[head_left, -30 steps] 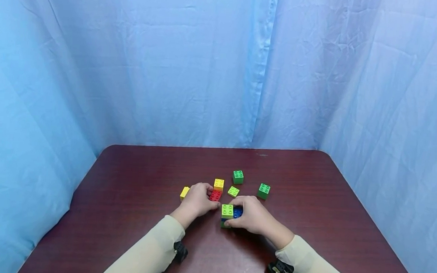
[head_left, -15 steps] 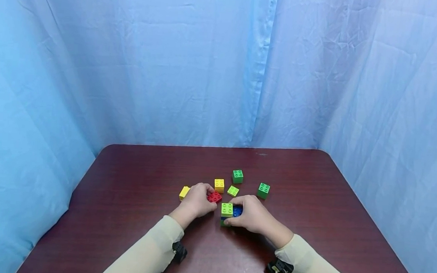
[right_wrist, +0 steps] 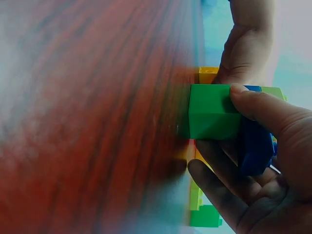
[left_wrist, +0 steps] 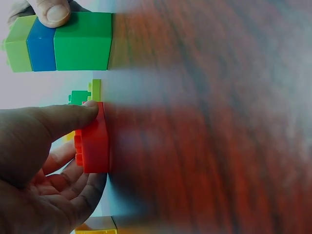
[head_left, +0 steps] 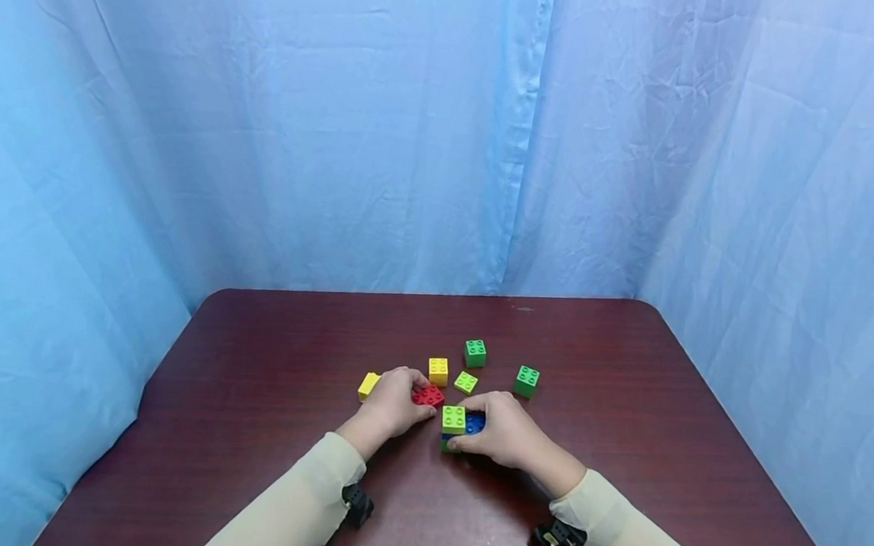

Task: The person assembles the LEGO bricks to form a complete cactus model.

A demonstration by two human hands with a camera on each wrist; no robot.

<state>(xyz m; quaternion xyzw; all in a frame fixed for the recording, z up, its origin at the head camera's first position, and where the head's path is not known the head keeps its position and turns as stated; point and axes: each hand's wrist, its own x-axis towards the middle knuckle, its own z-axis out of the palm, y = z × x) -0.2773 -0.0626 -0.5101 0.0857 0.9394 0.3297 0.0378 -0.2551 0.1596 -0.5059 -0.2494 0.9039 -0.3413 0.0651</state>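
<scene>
My left hand (head_left: 391,402) pinches a red toy building brick (head_left: 428,395) between thumb and fingers. In the left wrist view that red brick (left_wrist: 95,146) stands on the tabletop, its studs toward the palm. To the right, my right hand (head_left: 508,432) grips a small stack of bricks. A green brick (right_wrist: 212,112) forms the stack's base. The blue brick (right_wrist: 256,148) above it juts out to one side, and a lime brick (head_left: 454,418) sits on top. The right thumb lies across the green brick's side; part of the blue brick is hidden by the fingers.
Behind the hands stand a yellow brick (head_left: 438,371), a thin lime brick (head_left: 465,382) and two green bricks, one farther back (head_left: 475,353) and one to the right (head_left: 526,381). Another yellow brick (head_left: 368,386) is partly behind the left hand. Blue curtains (head_left: 385,136) surround the dark table (head_left: 290,347).
The red brick has turned and come slightly nearer with the left hand, leaving a gap to the yellow brick behind it. The right hand and its stack stay almost still.
</scene>
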